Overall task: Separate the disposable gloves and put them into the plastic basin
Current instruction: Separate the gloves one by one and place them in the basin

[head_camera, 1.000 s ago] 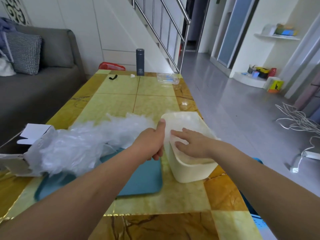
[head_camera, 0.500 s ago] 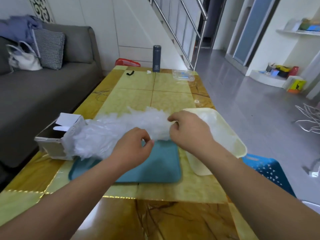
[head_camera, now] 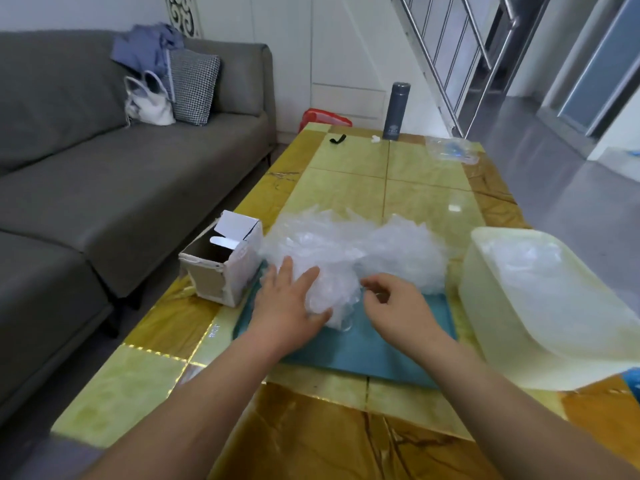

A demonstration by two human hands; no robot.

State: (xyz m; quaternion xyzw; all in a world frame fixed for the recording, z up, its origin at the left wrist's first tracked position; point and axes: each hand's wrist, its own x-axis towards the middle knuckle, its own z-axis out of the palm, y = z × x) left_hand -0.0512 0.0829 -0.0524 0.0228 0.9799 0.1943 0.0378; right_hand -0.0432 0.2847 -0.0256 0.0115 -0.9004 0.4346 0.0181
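Note:
A crumpled pile of clear disposable gloves point(head_camera: 349, 251) lies on a blue mat point(head_camera: 367, 351) in the middle of the table. My left hand point(head_camera: 289, 306) lies flat on the pile's near left edge with straight fingers. My right hand point(head_camera: 398, 306) is just right of it, its thumb and fingers curled together at the pile's near edge; whether it pinches a glove is unclear. The cream plastic basin point(head_camera: 540, 341) stands at the right table edge with a few clear gloves point(head_camera: 530, 258) inside.
An open cardboard box point(head_camera: 221, 268) sits left of the pile. At the table's far end are a grey flask point(head_camera: 394, 112), a black clip point(head_camera: 337, 139) and a clear packet point(head_camera: 450, 150). A grey sofa point(head_camera: 104, 188) runs along the left.
My right hand left the basin and came to the glove pile. My left hand released the basin rim, then opened flat on the pile. The view turned left.

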